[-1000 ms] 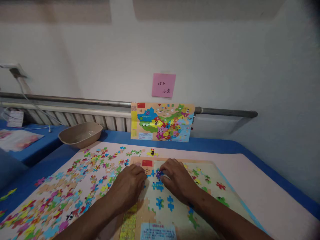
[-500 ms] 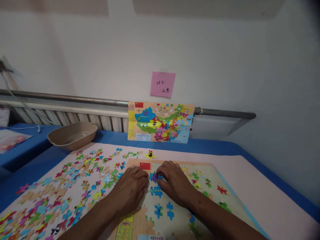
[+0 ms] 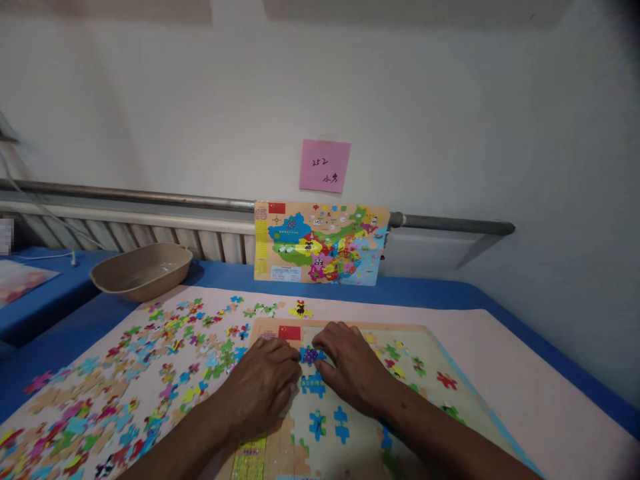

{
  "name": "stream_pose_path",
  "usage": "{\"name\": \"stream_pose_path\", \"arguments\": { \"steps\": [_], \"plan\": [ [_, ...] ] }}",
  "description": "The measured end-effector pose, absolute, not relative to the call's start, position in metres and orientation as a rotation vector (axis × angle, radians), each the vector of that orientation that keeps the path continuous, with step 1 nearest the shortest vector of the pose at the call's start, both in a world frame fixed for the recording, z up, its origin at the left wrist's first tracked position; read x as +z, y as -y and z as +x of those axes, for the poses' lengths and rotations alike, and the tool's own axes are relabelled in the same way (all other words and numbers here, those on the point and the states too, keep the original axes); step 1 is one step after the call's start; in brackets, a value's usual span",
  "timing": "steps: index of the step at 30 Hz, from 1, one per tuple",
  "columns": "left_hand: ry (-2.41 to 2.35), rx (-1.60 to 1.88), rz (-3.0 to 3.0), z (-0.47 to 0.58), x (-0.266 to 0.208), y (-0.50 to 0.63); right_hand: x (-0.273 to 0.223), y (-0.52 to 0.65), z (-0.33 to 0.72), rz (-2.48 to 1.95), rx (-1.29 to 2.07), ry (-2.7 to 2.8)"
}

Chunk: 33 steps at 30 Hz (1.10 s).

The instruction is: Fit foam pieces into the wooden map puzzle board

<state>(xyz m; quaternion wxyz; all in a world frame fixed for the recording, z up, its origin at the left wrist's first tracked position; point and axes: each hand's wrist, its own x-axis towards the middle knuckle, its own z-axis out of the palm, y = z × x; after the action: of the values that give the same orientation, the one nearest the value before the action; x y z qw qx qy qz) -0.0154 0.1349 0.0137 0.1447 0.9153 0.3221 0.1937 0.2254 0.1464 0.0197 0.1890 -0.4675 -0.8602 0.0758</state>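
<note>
Head view: both hands rest palm-down on the puzzle board (image 3: 400, 333), which lies on a pink mat (image 3: 500, 360) over the blue tabletop (image 3: 430, 293). Left hand (image 3: 263, 387) and right hand (image 3: 350, 363) meet at a purple puzzle piece (image 3: 311, 355) near the board's upper left, just right of the red flag print (image 3: 289, 332). Fingertips of both hands touch the piece and press it flat on the board; neither grip closes around it, fingers lie loosely extended. Blue pieces (image 3: 313, 385) sit just below it on the board. Loose pieces (image 3: 150, 360) scatter over the mat left of the board. Tan bowl (image 3: 141, 271) stands beyond them, far left of the board. Reference map (image 3: 320, 243) leans on the wall behind the board, pink sticky note (image 3: 325, 165) above it.
</note>
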Motion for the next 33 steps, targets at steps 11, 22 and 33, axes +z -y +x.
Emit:
{"name": "stream_pose_path", "arguments": {
  "steps": [11, 22, 33],
  "plan": [
    [-0.87, 0.613, 2.634, -0.018, 0.012, -0.136, 0.027, -0.138, 0.24, -1.093, 0.235, 2.647],
    [-0.9, 0.571, 2.656, -0.016, 0.012, -0.137, 0.032, -0.137, 0.241, -1.05, 0.142, 2.79],
    [-0.881, 0.617, 2.663, -0.015, 0.007, -0.14, 0.037, -0.14, 0.237, -1.021, 0.097, 2.837]
  ]
}}
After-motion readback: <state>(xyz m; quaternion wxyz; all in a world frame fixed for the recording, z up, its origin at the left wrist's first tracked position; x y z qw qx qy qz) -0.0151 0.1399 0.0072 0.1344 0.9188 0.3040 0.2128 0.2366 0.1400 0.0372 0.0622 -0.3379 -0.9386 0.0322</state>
